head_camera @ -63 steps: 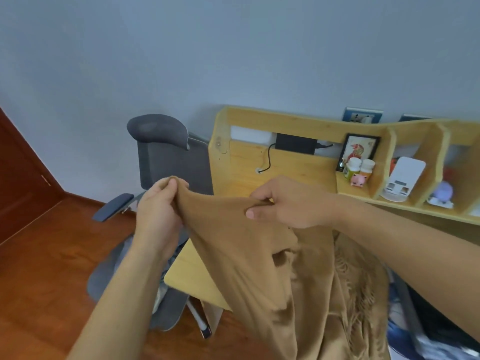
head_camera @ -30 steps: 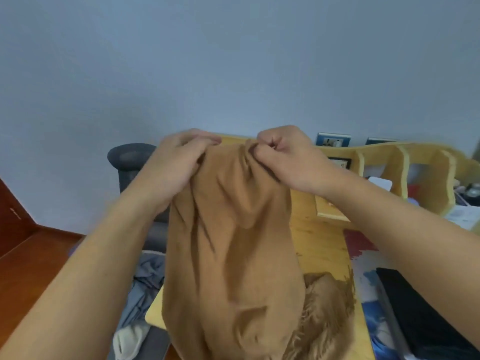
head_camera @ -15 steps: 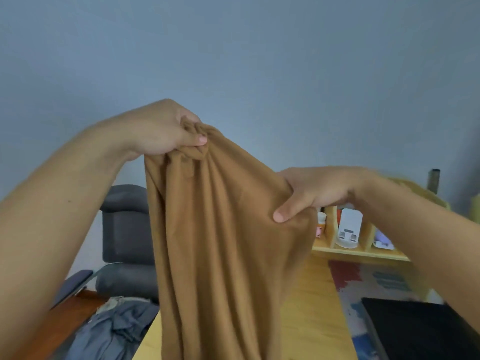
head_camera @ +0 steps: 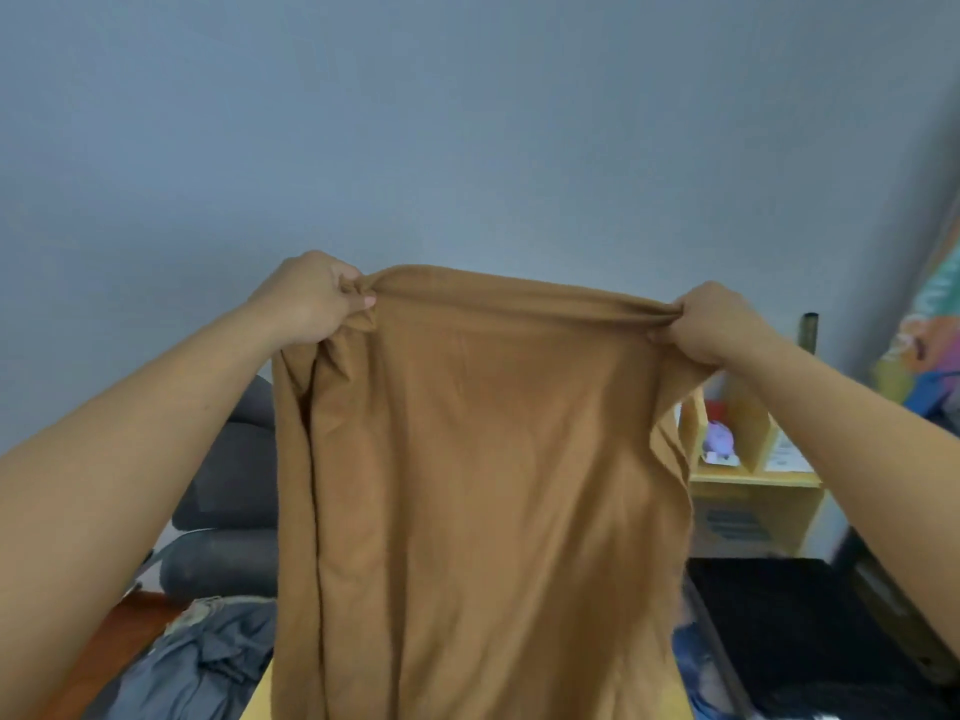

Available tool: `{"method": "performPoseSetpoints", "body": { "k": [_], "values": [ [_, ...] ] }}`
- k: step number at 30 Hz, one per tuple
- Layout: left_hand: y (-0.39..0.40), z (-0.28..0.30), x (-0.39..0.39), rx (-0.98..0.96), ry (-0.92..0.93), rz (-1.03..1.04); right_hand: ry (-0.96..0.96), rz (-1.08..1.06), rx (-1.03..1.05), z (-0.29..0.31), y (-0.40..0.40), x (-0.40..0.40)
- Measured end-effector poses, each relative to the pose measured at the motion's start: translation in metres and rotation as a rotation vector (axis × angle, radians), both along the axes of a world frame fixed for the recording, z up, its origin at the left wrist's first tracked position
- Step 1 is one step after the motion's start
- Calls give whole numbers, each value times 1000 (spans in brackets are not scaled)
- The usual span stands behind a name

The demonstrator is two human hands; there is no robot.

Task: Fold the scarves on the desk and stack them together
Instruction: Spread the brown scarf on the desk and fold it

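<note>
Barely begun: tan-brown soft fabric scarf (head_camera: 483,485) held aloft, spread between left hand (head_camera: 311,296) and right hand (head_camera: 714,322) pinching its top corners above the worktop, unfolded, no stack visible yet.

No words, numbers or signs can be read anywhere. A white paper (head_camera: 787,454) is seen in the wooden shelf (head_camera: 753,478), to the right of the brown scarf (head_camera: 478,485), but its marks are too blurry to be made out. Bright shapes are seen on a poster (head_camera: 930,350) above the shelf, with no letters that can be told.
</note>
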State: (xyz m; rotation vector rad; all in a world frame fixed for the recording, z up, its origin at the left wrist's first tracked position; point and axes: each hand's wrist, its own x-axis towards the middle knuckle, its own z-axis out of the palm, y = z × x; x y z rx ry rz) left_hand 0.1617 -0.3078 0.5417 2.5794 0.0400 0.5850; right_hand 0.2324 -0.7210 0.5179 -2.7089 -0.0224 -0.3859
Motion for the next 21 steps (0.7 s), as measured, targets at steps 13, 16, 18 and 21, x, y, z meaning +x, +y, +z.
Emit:
{"method": "performPoseSetpoints", "body": {
  "k": [13,16,18,21],
  "values": [
    [1,-48,34,22,-71,100,264,242,454,-19,-33,-27],
    [2,-49,38,-2,131,-24,207,125,173,-30,-34,-13],
    [-1,-53,32,67,356,-104,102,-30,-150,-46,-33,-7],
    [6,-65,28,-1,487,-194,142,-193,-75,-74,-36,2]
  ]
}}
